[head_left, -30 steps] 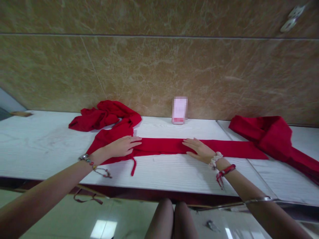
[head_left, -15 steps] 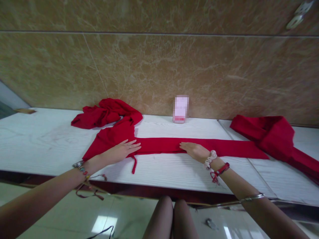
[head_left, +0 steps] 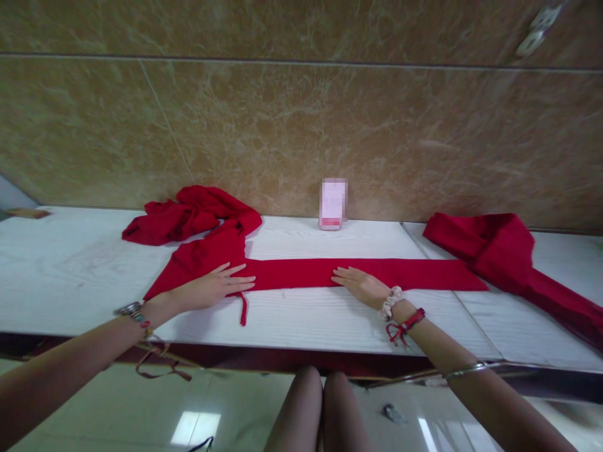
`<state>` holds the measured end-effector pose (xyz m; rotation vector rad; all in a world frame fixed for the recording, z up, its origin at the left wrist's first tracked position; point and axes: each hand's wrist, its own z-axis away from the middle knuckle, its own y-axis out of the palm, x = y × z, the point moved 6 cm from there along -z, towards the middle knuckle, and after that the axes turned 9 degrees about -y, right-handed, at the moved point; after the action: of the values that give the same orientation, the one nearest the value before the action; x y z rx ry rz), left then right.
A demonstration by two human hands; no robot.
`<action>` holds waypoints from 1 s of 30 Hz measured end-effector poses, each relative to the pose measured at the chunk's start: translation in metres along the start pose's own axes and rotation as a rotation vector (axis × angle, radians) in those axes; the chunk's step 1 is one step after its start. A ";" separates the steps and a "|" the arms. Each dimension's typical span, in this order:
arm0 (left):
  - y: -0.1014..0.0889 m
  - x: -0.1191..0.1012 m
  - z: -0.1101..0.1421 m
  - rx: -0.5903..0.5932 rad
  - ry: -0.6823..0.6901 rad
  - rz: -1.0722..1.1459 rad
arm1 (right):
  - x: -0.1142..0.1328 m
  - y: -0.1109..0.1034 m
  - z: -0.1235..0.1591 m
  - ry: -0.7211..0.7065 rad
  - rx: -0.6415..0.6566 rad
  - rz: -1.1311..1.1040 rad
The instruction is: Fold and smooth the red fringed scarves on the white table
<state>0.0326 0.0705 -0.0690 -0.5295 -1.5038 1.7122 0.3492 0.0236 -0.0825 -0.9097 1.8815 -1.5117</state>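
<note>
A long strip of red cloth [head_left: 292,274] lies flat across the white tabletop [head_left: 301,320]. My left hand [head_left: 219,285] rests on its left part with fingers spread, a ring on one finger. Flat on the strip further right is my right hand [head_left: 362,285], its fingers stretched out towards the left. Between the hands the cloth is smooth. To the left the cloth widens and runs into a crumpled heap [head_left: 188,216] near the wall. A thin red tie [head_left: 244,309] hangs out below the strip by my left hand. What lies under the palms is hidden.
A folded red band [head_left: 499,251] lies at the right, trailing off the frame. A phone-like upright item [head_left: 333,204], blurred out, leans against the marbled wall [head_left: 282,125]. A small wooden piece [head_left: 28,213] sits at the far left. My knees [head_left: 306,402] are below the table edge.
The whole view has shifted slightly, so everything appears a little further left. Both hands stay flat at the same places on the red strip.
</note>
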 end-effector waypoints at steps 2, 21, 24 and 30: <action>-0.012 0.001 -0.004 -0.038 -0.021 0.045 | 0.002 -0.002 -0.002 0.001 0.004 -0.014; -0.050 -0.095 -0.109 -0.218 0.180 0.333 | -0.007 -0.017 0.008 0.405 0.065 0.051; -0.058 -0.100 -0.129 -0.260 0.118 0.330 | -0.007 -0.015 0.007 0.454 0.098 0.062; -0.045 -0.108 -0.140 -0.223 0.201 0.204 | -0.008 -0.011 0.013 0.486 0.095 0.069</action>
<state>0.2151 0.0755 -0.0752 -0.9723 -1.5447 1.5943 0.3661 0.0204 -0.0741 -0.4517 2.1166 -1.8848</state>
